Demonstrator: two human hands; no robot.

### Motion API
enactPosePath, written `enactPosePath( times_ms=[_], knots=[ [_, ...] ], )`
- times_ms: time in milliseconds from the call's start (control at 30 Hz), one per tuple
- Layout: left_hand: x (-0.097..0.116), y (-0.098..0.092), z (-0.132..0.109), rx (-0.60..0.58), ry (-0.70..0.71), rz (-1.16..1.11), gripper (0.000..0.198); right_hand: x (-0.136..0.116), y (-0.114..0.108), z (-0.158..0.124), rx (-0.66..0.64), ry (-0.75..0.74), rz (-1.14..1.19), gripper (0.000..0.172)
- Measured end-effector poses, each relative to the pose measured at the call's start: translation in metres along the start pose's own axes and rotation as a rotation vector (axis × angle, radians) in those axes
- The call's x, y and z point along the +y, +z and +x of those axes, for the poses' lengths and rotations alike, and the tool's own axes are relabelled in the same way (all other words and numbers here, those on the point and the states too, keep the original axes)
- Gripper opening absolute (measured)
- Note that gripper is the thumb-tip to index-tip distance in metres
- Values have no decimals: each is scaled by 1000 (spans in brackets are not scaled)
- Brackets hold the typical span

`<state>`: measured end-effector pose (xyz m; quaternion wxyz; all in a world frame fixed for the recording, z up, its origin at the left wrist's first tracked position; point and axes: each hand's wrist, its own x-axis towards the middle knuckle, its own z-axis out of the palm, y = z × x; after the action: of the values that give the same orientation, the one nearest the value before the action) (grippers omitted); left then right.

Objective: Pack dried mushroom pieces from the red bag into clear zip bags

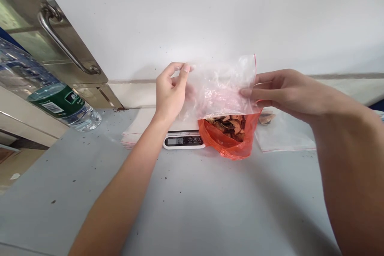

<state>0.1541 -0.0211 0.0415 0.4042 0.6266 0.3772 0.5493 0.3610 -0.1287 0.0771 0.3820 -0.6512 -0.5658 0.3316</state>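
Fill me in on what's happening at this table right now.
A person holds a clear zip bag up over the table with both hands: the left hand pinches its left top edge, the right hand grips its right side. Behind and below it sits an orange bag of dried brown pieces, beside a small digital scale. A water bottle shows at far left.

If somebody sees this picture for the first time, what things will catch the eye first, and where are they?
In the middle, the left hand and the right hand hold up a clear zip bag by its two sides, above the grey table. Just below it stands an orange bag of brown dried pieces, beside a small digital scale. At the far left a water bottle leans into view.
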Motion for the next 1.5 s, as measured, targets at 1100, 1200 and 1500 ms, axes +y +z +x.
enactPosePath(
  times_ms=[1100, 1200, 1500],
  knots=[
    [-62, -196, 26, -306, -807, 487, 26, -3, 233, 48, -370, -854, -630, 28],
    [-67, -189, 27, -304, -764, 537, 35, 4, 232, 47, -430, -833, -494, 23],
    [-52, -165, 35, -307, -518, 858, 34, -8, 215, 32, -434, -782, -510, 22]
  ],
)
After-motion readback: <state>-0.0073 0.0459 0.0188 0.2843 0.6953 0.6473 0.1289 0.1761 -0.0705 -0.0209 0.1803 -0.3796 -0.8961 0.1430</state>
